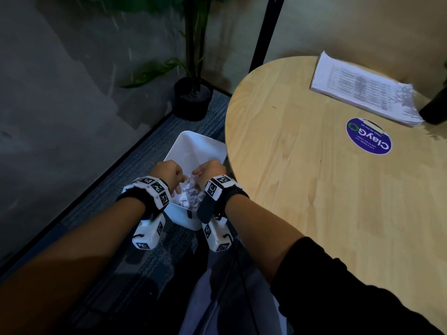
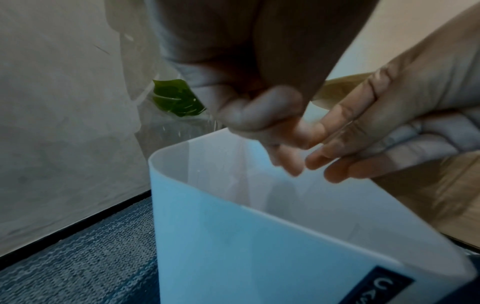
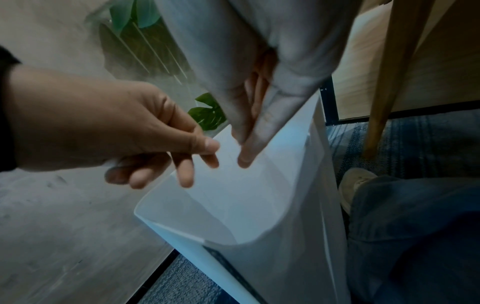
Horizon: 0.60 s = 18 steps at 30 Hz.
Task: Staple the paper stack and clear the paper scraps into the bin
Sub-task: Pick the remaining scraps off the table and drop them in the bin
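1. head view first, biggest thing: the round wooden bench (image 1: 314, 189) on the right, with the paper stack (image 1: 362, 89) lying flat near its far edge. can't tell from here whether it's stapled, the print is too blurred. a dark object touches its right corner, cut off by the frame.

2. the white bin (image 1: 193, 148) stands on the blue carpet just beside the bench edge, with a potted plant (image 1: 193, 93) behind it by the wall.

3. both hands hang over the bin mouth, close together. the left hand (image 1: 167, 171) has loosely curled fingers with nothing visible in them on the wrist cams. the right hand (image 1: 210, 170) has fingers pointing down, relaxed, also holding nothing i can see.

4. the paper scraps (image 1: 191, 194) are a crumpled white heap inside the bin, right under the hands. my guess is they're feather-light and soft and cling to skin, so scoop them in cupped palms and rub your fingers to shed the last bits.

5. writing: the blue round sticker (image 1: 368, 136) on the bench reads "ClayGo", smaller lines unreadable. the bin's dark label (image 2: 389, 288) shows only partial letters.
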{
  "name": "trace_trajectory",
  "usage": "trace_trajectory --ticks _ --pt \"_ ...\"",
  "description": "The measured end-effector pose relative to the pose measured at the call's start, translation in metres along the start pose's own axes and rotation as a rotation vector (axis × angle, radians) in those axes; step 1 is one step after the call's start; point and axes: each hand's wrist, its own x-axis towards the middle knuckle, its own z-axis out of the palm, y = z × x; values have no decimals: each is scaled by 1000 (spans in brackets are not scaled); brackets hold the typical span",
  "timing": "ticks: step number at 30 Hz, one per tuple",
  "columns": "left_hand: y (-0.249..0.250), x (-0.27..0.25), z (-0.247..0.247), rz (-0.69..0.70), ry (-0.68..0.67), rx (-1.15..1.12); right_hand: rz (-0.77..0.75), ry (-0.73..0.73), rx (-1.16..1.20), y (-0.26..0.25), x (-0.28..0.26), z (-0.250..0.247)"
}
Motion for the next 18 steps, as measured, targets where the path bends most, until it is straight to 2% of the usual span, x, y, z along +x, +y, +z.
trace_trajectory --ticks 4,9,13,16,18 --pt "4 -3 -1 58 -7 58 -11 73 149 0 -5 4" --pt "7 -4 -9 5 -18 78 -5 19 148 -2 -10 2" --pt "16 -12 -18 54 74 189 -45 89 179 -8 -20 -8" --pt "25 -16 -20 132 177 186 -69 130 203 -13 -32 -20" --pt "34 -20 -22 167 166 164 -79 110 201 -15 -40 -31"
